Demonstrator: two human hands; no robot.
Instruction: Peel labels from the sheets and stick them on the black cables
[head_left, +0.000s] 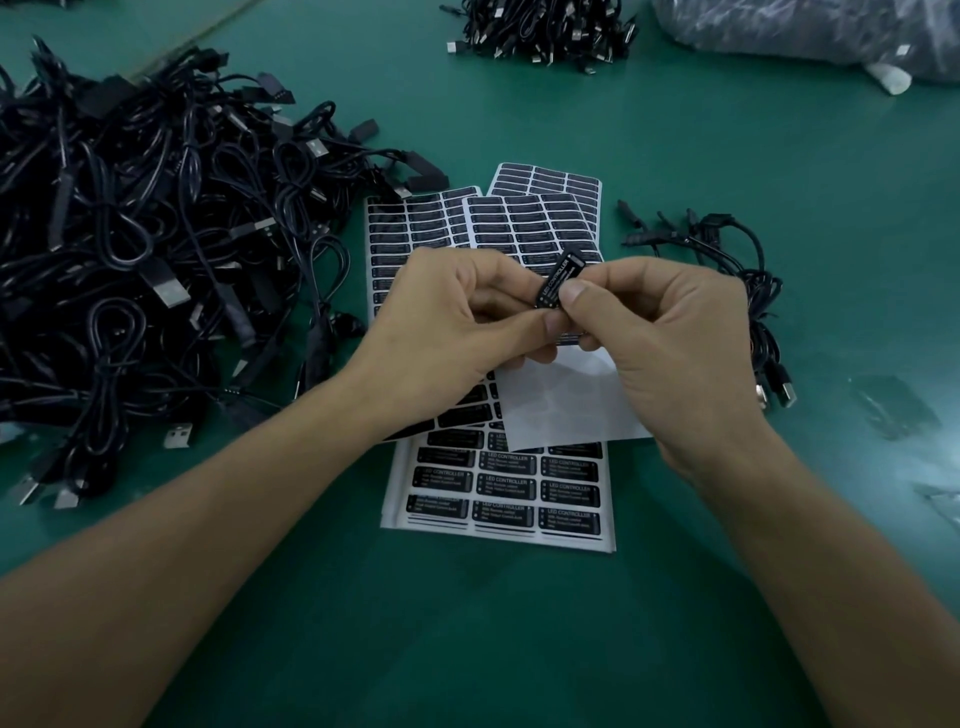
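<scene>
Left hand (447, 322) and right hand (670, 343) both pinch a labelled cable module (560, 278) above the label sheets (498, 483). A plastic bag (810, 31) holds dark contents.

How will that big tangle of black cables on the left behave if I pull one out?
Probably floppy: the cables lie in loose loops. Pulling one would likely drag neighbours along, since loops and plugs look interlocked. The pile probably shifts in clumps rather than sliding cleanly over the green table.
</scene>
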